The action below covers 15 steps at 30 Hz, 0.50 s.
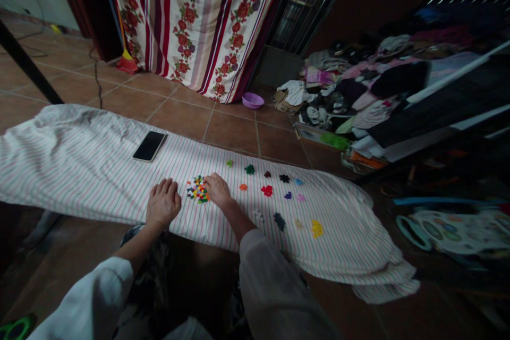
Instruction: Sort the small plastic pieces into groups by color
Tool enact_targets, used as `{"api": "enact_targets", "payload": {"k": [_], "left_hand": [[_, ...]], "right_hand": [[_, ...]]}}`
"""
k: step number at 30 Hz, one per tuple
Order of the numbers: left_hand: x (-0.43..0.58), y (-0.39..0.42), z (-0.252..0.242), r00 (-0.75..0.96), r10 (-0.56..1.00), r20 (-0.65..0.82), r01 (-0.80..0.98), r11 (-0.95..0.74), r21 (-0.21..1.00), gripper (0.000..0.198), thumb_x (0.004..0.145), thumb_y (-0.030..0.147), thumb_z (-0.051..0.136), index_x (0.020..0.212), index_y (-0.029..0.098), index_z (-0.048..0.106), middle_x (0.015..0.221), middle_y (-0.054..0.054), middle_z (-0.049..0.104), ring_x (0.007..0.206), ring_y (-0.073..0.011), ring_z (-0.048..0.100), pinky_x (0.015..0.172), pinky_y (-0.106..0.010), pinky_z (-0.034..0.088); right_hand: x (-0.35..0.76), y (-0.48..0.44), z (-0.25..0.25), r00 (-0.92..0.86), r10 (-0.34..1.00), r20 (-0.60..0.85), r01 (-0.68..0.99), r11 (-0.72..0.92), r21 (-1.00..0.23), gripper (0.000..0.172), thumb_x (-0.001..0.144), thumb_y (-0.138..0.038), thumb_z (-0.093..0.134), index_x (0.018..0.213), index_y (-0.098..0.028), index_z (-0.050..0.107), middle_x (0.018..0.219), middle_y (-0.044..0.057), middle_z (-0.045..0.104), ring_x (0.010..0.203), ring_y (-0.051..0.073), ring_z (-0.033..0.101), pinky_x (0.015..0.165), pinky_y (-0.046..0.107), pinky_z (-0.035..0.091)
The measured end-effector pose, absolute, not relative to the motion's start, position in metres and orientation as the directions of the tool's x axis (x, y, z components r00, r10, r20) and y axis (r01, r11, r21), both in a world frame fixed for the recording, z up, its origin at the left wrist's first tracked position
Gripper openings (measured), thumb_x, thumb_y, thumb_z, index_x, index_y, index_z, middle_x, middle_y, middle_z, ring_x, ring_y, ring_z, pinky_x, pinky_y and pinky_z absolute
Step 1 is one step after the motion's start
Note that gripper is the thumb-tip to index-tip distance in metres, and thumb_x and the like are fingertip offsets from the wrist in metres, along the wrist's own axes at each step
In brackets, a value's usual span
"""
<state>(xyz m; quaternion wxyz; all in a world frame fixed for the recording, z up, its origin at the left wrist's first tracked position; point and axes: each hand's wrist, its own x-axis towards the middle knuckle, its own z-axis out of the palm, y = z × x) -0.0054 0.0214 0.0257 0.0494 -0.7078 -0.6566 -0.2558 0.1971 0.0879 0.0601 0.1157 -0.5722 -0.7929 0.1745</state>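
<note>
A mixed pile of tiny coloured pieces (pixel 196 191) lies on a striped cloth (pixel 107 170). At its right edge, my right hand (pixel 217 189) is closed, fingertips pinched down among the pieces; whatever they hold is too small to make out. My left hand (pixel 163 203) rests flat on the cloth just left of the pile, fingers stretched out, holding nothing. To the right sit several small single-colour heaps, among them dark green pieces (pixel 249 169), red pieces (pixel 266 190), black pieces (pixel 284 178), dark grey pieces (pixel 279 221) and yellow pieces (pixel 317 228).
A smartphone (pixel 150 146) lies on the cloth beyond my left hand. Past the covered surface are a purple basin (pixel 253 100), a floral curtain (pixel 191 21) and a broom (pixel 127 62). Heaped clothes (pixel 358 79) fill the right side.
</note>
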Motion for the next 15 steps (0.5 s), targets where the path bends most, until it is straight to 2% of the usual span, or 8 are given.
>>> {"api": "enact_targets", "payload": {"k": [8, 15], "left_hand": [[-0.0059, 0.021, 0.0245, 0.015, 0.892, 0.452, 0.958, -0.143, 0.249, 0.036, 0.089, 0.024, 0.046, 0.119, 0.016, 0.064, 0.132, -0.016, 0.065, 0.13, -0.0326, 0.054, 0.109, -0.049, 0.037], [-0.0059, 0.0212, 0.0248, 0.033, 0.888, 0.459, 0.963, -0.151, 0.222, 0.037, 0.09, 0.023, 0.044, 0.118, 0.012, 0.065, 0.132, -0.018, 0.065, 0.13, -0.0332, 0.055, 0.109, -0.049, 0.039]], "right_hand": [[0.198, 0.0876, 0.0594, -0.345, 0.939, 0.006, 0.856, 0.318, -0.407, 0.017, 0.092, -0.013, 0.058, 0.098, -0.022, 0.07, 0.1, 0.004, 0.064, 0.096, 0.018, 0.06, 0.089, 0.027, 0.046], [0.2054, 0.0899, 0.0512, -0.274, 0.954, 0.123, 0.799, 0.297, -0.523, 0.008, 0.089, -0.015, 0.061, 0.089, -0.021, 0.066, 0.095, 0.003, 0.065, 0.091, 0.016, 0.061, 0.086, 0.025, 0.046]]}}
